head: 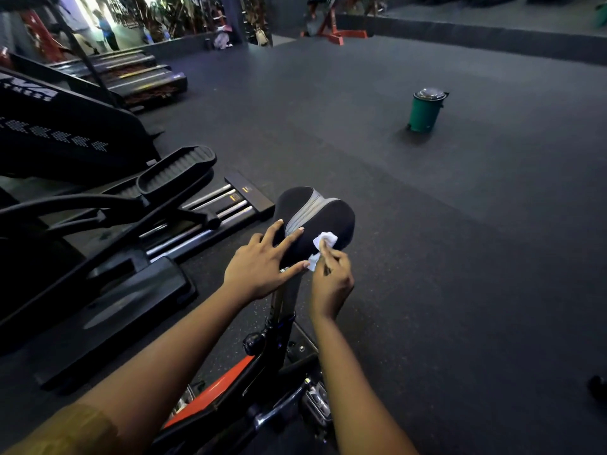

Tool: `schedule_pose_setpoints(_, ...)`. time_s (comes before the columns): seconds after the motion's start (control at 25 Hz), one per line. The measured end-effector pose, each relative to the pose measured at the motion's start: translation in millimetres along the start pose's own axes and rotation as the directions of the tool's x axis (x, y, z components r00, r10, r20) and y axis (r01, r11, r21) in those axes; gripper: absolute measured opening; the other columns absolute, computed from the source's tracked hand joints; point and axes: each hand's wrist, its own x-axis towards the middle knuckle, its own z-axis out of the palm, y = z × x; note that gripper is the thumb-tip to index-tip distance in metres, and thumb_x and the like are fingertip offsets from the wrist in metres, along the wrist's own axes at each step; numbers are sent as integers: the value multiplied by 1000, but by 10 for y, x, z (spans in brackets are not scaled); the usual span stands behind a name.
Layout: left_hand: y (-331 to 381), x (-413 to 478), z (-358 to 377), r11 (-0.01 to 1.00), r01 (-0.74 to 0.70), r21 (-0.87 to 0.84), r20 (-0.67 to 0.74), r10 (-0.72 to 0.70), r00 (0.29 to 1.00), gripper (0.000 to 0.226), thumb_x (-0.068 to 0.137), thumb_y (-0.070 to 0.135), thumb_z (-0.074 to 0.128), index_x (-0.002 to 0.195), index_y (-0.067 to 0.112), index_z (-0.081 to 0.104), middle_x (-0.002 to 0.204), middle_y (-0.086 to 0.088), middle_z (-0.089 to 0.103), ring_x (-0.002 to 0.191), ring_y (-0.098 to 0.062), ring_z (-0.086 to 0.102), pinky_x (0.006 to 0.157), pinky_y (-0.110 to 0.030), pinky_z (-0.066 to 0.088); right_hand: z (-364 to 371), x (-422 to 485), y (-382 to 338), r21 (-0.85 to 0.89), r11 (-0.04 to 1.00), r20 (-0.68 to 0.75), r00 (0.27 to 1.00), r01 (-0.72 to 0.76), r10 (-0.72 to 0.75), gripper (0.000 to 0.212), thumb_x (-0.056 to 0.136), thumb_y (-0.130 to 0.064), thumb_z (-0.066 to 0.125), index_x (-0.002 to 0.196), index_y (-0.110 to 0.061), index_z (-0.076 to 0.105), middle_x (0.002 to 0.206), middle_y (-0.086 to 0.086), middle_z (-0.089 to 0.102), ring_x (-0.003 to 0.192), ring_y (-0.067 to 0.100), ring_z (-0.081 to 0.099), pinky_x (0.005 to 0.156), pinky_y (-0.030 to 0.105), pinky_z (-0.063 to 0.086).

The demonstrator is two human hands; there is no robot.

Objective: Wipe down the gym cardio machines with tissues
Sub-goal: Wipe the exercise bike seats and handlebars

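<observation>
White tissue (325, 240): right hand (331, 275) is pinching it, wiping the seat (333, 216); left hand (256, 264), fingers spread flat, is likely steadying the seat.

Wide open floor (427, 224) right of the saddle (315, 218); elliptical (98, 205) crowds the left, green bin (425, 110) stands well apart.

only readable bit is on the black side panel of the elliptical machine (65, 133) over on the left. big white slanted letters (41, 91) run off the frame edge and end in what looks like "va". right under them sit smaller spaced white letters (42, 98), roughly "t n e s s", though the second one could be an "h". the small yellow label (244, 189) on the rail end cap (254, 200) is too tiny to make out.
</observation>
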Motion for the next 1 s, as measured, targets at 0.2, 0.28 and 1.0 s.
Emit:
schedule_pose_setpoints(0.2,-176,-278,38,847,195,-495,11,-218,976,79,78,77,25,148,40,24,148,2,37,129,-19,46,99,-39,43,44,-242,-83,49,998,111,994,-30,24,35,76,9,61,104,-9,71,82,4,61,77,1,49,69,7,37)
schedule_pose_setpoints(0.28,-260,-449,91,663,221,-716,36,-281,959,65,90,62,39,146,30,34,144,-1,46,127,-19,48,96,-35,46,59,-363,-160,56,998,127,992,-18,11,36,76,8,61,105,-9,71,81,3,60,76,4,51,68,13,40)
schedule_pose_setpoints(1.0,-247,-568,123,159,254,-954,205,-271,941,78,67,81,34,135,41,35,147,6,41,126,-15,48,97,-43,49,27,-637,-473,56,998,168,986,-33,23,28,73,7,65,97,-5,73,81,9,63,71,7,52,67,5,36)
